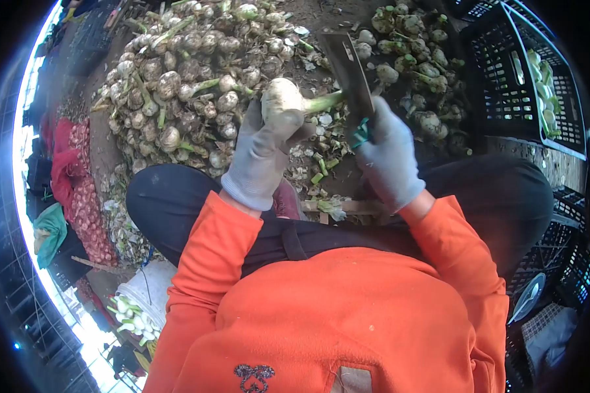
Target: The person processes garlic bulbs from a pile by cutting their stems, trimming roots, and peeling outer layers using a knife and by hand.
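Note:
My left hand point(259, 154), in a pale grey glove, holds a large whitish bulb point(282, 98) whose green stem point(324, 102) points right. My right hand point(390, 154), also gloved, is closed around the green-wrapped handle point(360, 133) of a knife. The wide, dark blade point(347, 65) extends up and slightly left from the fist. Its edge is at the end of the stem; whether the two touch is unclear. Cut stem pieces point(321, 169) and leafy scraps lie on the ground below the blade.
A big heap of soiled bulbs point(190, 72) lies at upper left, a smaller pile point(429, 69) at upper right. Black crates point(505, 72) stand at right, one holding pale bulbs. Red net sacks point(88, 203) and a white bucket point(144, 288) are at left. My bent knees flank the workspace.

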{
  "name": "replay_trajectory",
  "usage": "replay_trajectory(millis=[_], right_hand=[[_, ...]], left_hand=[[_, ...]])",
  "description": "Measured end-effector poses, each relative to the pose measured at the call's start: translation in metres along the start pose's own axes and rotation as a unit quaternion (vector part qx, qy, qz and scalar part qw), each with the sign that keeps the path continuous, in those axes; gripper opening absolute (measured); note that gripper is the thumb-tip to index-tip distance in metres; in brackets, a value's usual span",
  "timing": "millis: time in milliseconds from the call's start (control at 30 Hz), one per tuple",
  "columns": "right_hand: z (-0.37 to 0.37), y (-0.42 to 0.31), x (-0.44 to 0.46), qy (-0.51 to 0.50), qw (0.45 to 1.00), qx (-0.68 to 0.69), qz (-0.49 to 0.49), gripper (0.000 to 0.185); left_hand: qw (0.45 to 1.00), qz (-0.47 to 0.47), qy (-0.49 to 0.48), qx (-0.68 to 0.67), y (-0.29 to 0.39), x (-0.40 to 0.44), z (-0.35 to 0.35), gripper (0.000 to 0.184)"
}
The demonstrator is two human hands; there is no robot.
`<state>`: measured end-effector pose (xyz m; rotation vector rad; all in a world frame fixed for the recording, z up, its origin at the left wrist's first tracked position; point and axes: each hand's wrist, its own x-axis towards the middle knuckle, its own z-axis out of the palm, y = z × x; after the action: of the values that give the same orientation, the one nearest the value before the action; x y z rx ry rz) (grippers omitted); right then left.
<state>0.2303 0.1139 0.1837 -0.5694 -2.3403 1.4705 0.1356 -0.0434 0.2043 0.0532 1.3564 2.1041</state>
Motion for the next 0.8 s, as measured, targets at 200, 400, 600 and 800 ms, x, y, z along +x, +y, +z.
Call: replay_trajectory(millis=[200,400,600,800], right_hand=[[0.003,0.037,-0.006,-0.13,0.985,-0.049,0.102,0.027],[-0.027,0.03,0.005,0.039,0.982,0.131,0.128,0.013],[-0.12,-0.034,0.008,0.239,0.917,0.272,0.169,0.034],[-0.129,-0.021,0.009,0.2,0.925,0.279,0.162,0.02]], left_hand=[[0.977,-0.01,-0.077,-0.198,0.0,0.02,0.009,0.047],[0.997,0.027,-0.026,-0.066,0.009,0.055,-0.001,0.039],[0.985,-0.058,-0.104,0.129,-0.046,0.094,0.015,0.051],[0.914,-0.017,0.022,0.405,-0.06,0.142,-0.02,0.065]])
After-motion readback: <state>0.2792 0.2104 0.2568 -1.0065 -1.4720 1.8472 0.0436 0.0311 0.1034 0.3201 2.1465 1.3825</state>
